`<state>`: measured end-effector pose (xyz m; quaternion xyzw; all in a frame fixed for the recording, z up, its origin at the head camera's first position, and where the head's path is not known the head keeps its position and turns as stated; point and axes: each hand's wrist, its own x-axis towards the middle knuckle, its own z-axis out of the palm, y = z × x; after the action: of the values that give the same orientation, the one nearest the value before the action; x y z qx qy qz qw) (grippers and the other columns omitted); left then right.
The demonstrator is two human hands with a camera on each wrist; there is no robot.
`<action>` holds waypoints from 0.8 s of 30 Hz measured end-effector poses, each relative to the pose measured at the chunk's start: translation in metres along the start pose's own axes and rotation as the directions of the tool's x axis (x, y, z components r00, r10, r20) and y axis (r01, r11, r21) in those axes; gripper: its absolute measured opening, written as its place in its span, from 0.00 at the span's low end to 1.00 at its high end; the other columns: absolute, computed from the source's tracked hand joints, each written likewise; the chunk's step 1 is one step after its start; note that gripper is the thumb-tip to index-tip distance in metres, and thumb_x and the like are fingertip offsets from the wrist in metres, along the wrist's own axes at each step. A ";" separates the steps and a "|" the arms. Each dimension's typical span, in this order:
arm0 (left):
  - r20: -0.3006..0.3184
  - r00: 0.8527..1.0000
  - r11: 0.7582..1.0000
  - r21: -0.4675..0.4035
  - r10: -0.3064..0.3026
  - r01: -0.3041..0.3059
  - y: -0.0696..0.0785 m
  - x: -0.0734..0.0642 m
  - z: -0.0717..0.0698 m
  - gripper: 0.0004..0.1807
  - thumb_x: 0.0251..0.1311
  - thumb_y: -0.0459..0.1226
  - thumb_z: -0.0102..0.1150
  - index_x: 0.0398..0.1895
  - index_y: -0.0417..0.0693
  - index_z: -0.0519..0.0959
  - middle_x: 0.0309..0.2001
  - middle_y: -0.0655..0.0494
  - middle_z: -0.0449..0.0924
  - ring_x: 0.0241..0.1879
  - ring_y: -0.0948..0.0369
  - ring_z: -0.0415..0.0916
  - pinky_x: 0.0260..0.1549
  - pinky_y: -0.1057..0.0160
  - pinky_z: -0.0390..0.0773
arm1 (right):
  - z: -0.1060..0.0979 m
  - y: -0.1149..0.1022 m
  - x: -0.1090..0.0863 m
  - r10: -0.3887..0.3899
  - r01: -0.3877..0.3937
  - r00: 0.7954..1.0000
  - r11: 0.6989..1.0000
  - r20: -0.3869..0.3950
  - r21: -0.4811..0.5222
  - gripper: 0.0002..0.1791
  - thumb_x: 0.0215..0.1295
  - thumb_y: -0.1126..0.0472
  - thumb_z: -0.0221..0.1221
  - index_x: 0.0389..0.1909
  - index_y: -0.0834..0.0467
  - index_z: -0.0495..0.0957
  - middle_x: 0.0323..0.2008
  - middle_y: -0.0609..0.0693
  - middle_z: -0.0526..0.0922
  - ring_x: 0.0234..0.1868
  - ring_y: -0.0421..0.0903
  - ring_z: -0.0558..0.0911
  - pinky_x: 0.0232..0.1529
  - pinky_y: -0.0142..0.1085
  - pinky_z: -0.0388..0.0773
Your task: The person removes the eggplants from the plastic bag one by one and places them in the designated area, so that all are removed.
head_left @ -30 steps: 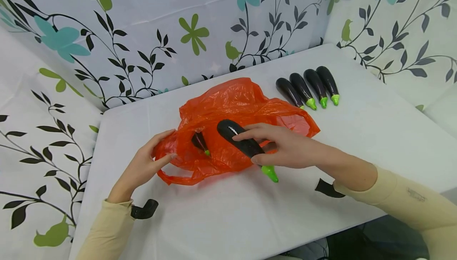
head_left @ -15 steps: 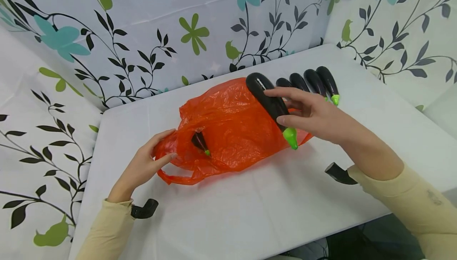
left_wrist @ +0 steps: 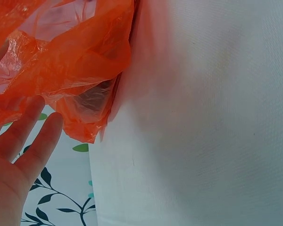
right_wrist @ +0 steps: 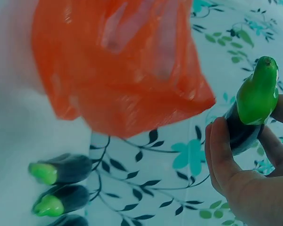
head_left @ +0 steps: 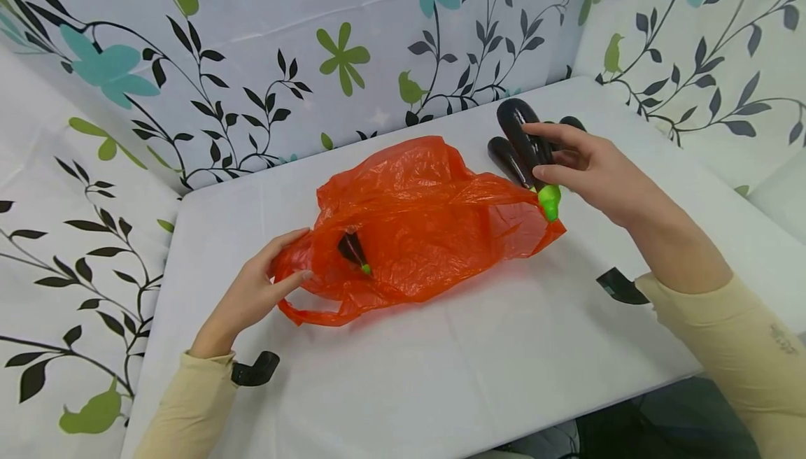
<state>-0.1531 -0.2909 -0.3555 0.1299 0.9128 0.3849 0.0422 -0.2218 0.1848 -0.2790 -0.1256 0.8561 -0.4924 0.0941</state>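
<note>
My right hand (head_left: 598, 168) grips a dark eggplant (head_left: 524, 138) round its middle, raised over the right end of the red plastic bag (head_left: 409, 200). Its green stem end (right_wrist: 260, 94) points toward the right wrist camera. Behind it, a row of eggplants (head_left: 506, 159) lies on the table, partly hidden by my hand. My left hand (head_left: 255, 284) rests at the bag's left edge, thumb spread from the fingers; in the left wrist view straight fingers (left_wrist: 41, 148) touch the plastic. One more eggplant (head_left: 352, 250) shows in the bag, mostly covered.
The bag lies on a white table (head_left: 403, 368), with a handle loop (head_left: 315, 318) at its front left. A patterned curtain (head_left: 264, 46) hangs behind and at both sides. Each wrist carries a black piece (head_left: 255, 369). The table's front edge is at the lower right.
My right hand has carried the eggplant up and to the right, from over the bag's middle toward the row of eggplants. My left hand and the bag have stayed in place.
</note>
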 end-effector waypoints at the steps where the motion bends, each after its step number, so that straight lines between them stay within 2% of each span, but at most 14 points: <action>1: 0.002 1.000 1.000 0.001 -0.001 0.001 0.000 0.000 0.000 0.33 0.58 0.46 0.58 0.66 0.70 0.58 0.64 0.59 0.62 0.56 0.59 0.67 0.42 0.74 0.75 | -0.001 0.004 0.001 0.010 -0.010 1.000 1.000 -0.008 -0.002 0.30 0.63 0.50 0.55 0.65 0.33 0.59 0.63 0.53 0.64 0.58 0.51 0.69 0.47 0.32 0.76; 6: 0.001 1.000 1.000 0.007 -0.011 0.011 0.000 -0.001 0.000 0.34 0.57 0.46 0.59 0.66 0.71 0.58 0.64 0.59 0.62 0.56 0.58 0.67 0.42 0.73 0.76 | -0.010 0.024 0.005 0.040 -0.041 0.998 0.999 -0.044 -0.009 0.30 0.64 0.49 0.54 0.66 0.33 0.57 0.63 0.55 0.64 0.60 0.54 0.67 0.56 0.51 0.71; 10: 0.003 1.000 1.000 0.002 -0.011 0.011 0.001 -0.001 0.000 0.34 0.57 0.46 0.59 0.66 0.70 0.58 0.64 0.59 0.62 0.56 0.58 0.67 0.41 0.73 0.76 | -0.014 0.040 0.006 0.091 -0.092 0.995 0.996 -0.047 -0.020 0.30 0.64 0.47 0.54 0.66 0.33 0.56 0.67 0.55 0.58 0.65 0.59 0.59 0.57 0.62 0.64; 16: 0.002 1.000 1.000 -0.003 -0.013 0.013 0.001 -0.001 -0.001 0.34 0.57 0.45 0.59 0.66 0.70 0.58 0.64 0.60 0.63 0.56 0.59 0.67 0.41 0.73 0.76 | -0.019 0.061 0.006 0.137 -0.139 0.990 0.989 -0.033 -0.059 0.32 0.64 0.46 0.53 0.68 0.36 0.54 0.69 0.56 0.54 0.66 0.61 0.58 0.57 0.63 0.61; 24: 0.000 1.000 1.000 0.012 -0.009 0.009 -0.001 0.000 0.000 0.34 0.57 0.45 0.60 0.66 0.71 0.58 0.63 0.58 0.63 0.55 0.58 0.68 0.41 0.72 0.76 | -0.024 0.080 0.006 0.159 -0.159 0.987 0.985 -0.012 -0.074 0.33 0.64 0.46 0.52 0.69 0.36 0.52 0.71 0.55 0.47 0.65 0.62 0.60 0.57 0.64 0.60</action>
<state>-0.1533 -0.2915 -0.3568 0.1263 0.9156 0.3793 0.0433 -0.2440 0.2415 -0.3362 -0.0590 0.8814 -0.4515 0.1258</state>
